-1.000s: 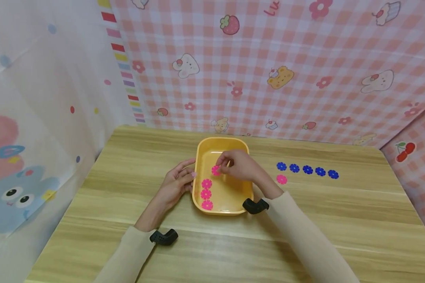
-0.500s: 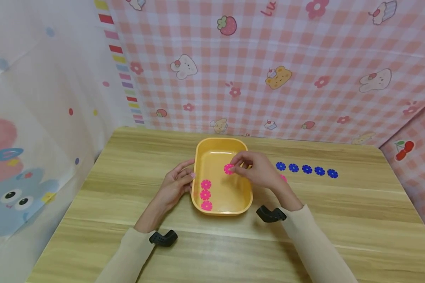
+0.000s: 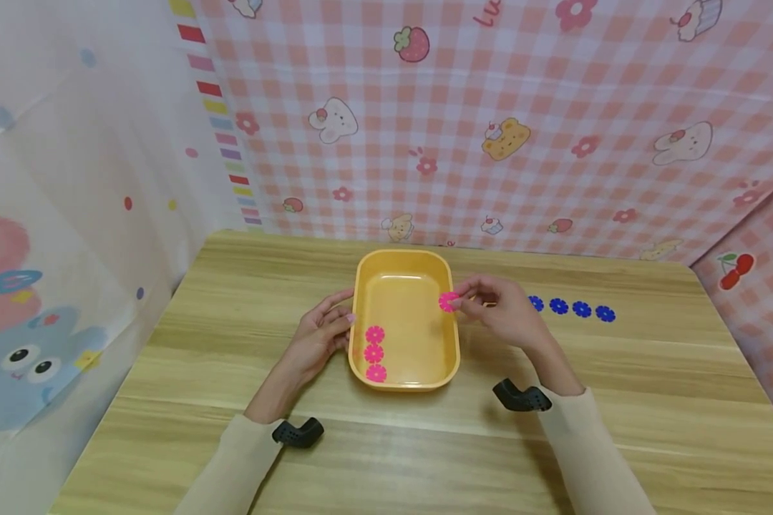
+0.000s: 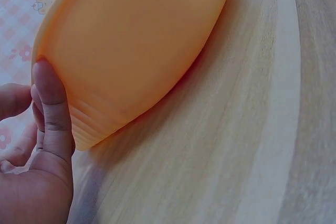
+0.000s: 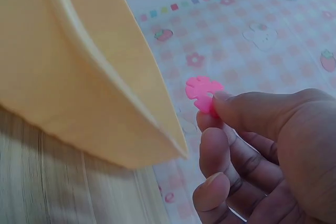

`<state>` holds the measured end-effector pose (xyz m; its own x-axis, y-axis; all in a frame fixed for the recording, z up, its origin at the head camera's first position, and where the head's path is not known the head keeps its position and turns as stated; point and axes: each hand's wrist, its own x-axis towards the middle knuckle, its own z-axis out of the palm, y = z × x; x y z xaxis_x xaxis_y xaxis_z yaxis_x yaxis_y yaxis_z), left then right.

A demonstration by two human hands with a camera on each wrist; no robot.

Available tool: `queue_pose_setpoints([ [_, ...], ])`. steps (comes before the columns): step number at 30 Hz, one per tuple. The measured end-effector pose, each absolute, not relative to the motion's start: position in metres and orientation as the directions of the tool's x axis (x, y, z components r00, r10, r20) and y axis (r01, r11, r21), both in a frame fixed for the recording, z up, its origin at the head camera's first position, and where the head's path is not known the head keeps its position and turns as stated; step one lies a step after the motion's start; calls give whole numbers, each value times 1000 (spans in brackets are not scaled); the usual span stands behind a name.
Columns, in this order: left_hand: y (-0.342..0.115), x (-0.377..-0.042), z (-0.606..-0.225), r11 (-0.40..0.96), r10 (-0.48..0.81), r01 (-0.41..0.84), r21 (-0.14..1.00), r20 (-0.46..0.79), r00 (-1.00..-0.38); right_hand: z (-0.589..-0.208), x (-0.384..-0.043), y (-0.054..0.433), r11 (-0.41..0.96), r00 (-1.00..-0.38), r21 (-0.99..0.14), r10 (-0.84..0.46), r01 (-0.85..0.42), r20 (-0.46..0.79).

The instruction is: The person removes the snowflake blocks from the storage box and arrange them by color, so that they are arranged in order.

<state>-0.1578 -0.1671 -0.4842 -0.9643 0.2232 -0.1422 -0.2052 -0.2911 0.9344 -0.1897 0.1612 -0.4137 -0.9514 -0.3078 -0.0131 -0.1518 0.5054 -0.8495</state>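
Observation:
Between right thumb and forefinger, my right hand (image 3: 505,315) pinches a pink flower-shaped plastic disc (image 3: 447,302), held over the right rim of a yellow tray (image 3: 402,390). In the right wrist view the disc (image 5: 198,88) stands out past the fingertips, beside the tray wall (image 5: 58,82). My left hand (image 3: 315,336) rests against the tray's left side. Its thumb (image 4: 51,85) lies along the outer wall near the rim in the left wrist view. Three more pink discs (image 3: 374,353) lie in a column inside the tray at its lower left.
Several blue flower-shaped discs (image 3: 559,306) lie in a row on the wooden table (image 3: 618,400), right of the tray; my right hand hides part of that row. A checked pink cloth (image 3: 386,172) hangs behind the table.
My right hand has moved right with the pink disc, from over the tray's middle to its right rim. It now covers the loose pink disc on the table. The left hand stays put.

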Motion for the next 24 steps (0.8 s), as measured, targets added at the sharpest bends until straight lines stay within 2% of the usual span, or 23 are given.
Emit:
queue_pose_setpoints([
  [16, -168, -157, -484, -293, 223, -202, 935, -139, -965, -422, -186, 221, 596, -984, -802, -159, -31, -80],
  [24, -168, -158, -485, -287, 224, -204, 936, -142, -964, -432, -181, 246, 617, -991, -787, -117, -19, -69],
])
